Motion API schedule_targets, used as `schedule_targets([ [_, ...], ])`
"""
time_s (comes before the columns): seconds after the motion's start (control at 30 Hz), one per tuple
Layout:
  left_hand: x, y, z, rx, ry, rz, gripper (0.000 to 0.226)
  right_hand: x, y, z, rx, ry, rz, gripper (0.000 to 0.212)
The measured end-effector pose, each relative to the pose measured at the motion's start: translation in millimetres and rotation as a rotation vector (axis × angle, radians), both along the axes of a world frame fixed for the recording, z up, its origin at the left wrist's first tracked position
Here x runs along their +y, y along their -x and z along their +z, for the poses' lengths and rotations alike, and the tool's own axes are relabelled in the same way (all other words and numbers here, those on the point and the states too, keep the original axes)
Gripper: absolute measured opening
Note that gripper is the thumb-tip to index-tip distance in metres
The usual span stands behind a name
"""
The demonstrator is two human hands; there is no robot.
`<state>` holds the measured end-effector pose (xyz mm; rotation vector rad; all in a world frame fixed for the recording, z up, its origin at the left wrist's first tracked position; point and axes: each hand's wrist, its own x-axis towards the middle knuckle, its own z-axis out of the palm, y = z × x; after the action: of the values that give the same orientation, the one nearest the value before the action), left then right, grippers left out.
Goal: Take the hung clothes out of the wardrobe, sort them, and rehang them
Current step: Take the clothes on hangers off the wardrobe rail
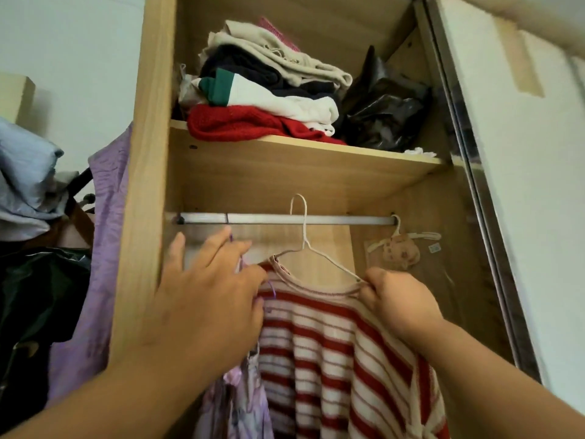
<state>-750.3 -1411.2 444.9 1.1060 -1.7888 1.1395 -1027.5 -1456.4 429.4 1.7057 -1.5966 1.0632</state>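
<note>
A red-and-white striped top [335,353] hangs on a white wire hanger [305,245] whose hook reaches up in front of the metal rail [285,219] of the wardrobe. My right hand [399,304] pinches the top's right shoulder and the hanger's end. My left hand [209,296] is at the top's left shoulder, its fingers spread, with a purple hanger [272,291] showing at its fingertips. A pale purple floral garment [234,403] hangs below my left hand. At the rail's right end hangs a small hanger with a packaged item [402,248].
The shelf [304,160] above the rail holds a stack of folded clothes [262,90] and a dark plastic bag [383,112]. A purple garment [104,267] and other clothes hang outside on the left. The sliding door's metal frame [468,160] runs down the right.
</note>
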Motion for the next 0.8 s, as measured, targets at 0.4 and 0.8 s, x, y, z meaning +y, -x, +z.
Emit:
schedule_targets([
  [0.4, -65, 126, -123, 0.258, -0.496, -0.598, 0.058, 164, 86, -103, 0.142, -0.256, -0.128, 0.011],
  [0.8, -39, 184, -235, 0.084, -1.156, -1.298, 0.024, 296, 48, -178, -0.060, -0.422, -0.544, 0.007],
])
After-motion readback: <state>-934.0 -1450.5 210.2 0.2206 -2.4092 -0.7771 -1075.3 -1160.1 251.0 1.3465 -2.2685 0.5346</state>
